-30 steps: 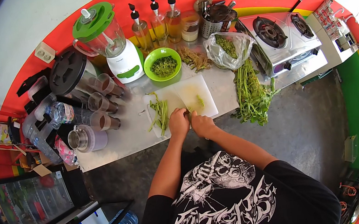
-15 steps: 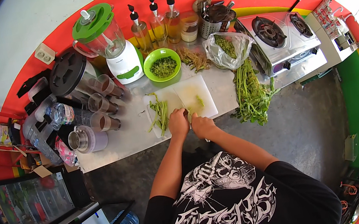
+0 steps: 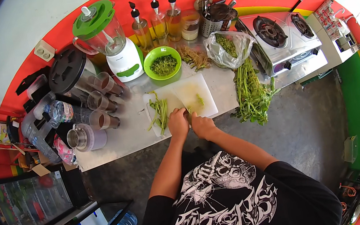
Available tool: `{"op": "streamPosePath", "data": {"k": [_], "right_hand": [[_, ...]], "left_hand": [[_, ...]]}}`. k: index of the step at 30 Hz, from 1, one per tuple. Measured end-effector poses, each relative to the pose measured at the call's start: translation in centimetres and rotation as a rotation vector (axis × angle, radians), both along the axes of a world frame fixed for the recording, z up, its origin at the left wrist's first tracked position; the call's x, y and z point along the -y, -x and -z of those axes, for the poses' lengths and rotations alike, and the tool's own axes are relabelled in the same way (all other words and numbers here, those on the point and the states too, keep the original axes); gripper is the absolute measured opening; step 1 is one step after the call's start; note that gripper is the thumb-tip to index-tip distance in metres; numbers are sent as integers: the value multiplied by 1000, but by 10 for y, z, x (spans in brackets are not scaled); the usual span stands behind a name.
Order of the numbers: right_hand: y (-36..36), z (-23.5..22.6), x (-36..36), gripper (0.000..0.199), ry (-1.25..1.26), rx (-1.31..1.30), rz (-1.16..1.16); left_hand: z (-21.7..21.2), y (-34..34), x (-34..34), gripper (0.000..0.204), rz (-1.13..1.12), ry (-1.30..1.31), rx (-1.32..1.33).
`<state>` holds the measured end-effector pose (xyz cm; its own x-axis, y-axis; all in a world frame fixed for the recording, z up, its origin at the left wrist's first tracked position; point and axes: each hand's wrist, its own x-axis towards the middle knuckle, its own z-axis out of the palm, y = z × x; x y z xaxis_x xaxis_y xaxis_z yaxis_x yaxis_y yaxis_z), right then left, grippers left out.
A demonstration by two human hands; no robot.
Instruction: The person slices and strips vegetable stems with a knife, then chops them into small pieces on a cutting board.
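Note:
My left hand [image 3: 178, 125] is closed at the near edge of the white cutting board [image 3: 204, 85]; what its curled fingers hold is hidden. Close on its right, my right hand [image 3: 203, 125] grips a knife [image 3: 182, 101], its blade pointing away over the board and hard to make out against the white. A small heap of chopped green pieces [image 3: 200, 99] lies right of the blade. Cut green stems [image 3: 159, 114] rest on the board's left side, beside my left hand. Beyond the board stands a green bowl [image 3: 153, 78] with chopped greens [image 3: 163, 65] in it.
A blender [image 3: 121, 63], pump bottles [image 3: 159, 24] and a jar [image 3: 190, 26] line the back. Leafy stalks [image 3: 252, 94] hang over the table's front edge, beside a plastic bag [image 3: 222, 55] and gas stove [image 3: 274, 58]. Dark cups [image 3: 105, 120] and a flask [image 3: 92, 135] stand left.
The view has shifted very slightly. Both hands stay close together at the board's near edge, and the right hand still grips the knife.

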<state>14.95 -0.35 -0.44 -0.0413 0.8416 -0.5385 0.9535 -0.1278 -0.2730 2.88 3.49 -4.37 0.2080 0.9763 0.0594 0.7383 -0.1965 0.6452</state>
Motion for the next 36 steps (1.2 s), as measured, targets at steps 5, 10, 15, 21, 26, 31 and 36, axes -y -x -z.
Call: {"op": "streamPosePath", "data": {"k": [5,10,15,21,26,31,36], "right_hand": [[1,-6,-3,27,19,-4,-10],[1,-7,1,26,25,-12,11],[2,-9,-5,26,18,-28,2],[2,-1,4,26,0,-27,24],[2,-5,1,26,9,-20,-13],[0,12,6,26,-10,-5,8],[3,-1,2,25,-13,-21,-14]], "left_hand": [[0,0,4,6,-18,-1,17],[0,1,5,5,2,-10,35],[4,1,6,4,-20,-87,116],[4,2,8,7,-16,-96,100],[6,6,7,8,17,0,107],[-3,1,5,8,12,17,116],[4,9,3,7,6,11,147]]}}
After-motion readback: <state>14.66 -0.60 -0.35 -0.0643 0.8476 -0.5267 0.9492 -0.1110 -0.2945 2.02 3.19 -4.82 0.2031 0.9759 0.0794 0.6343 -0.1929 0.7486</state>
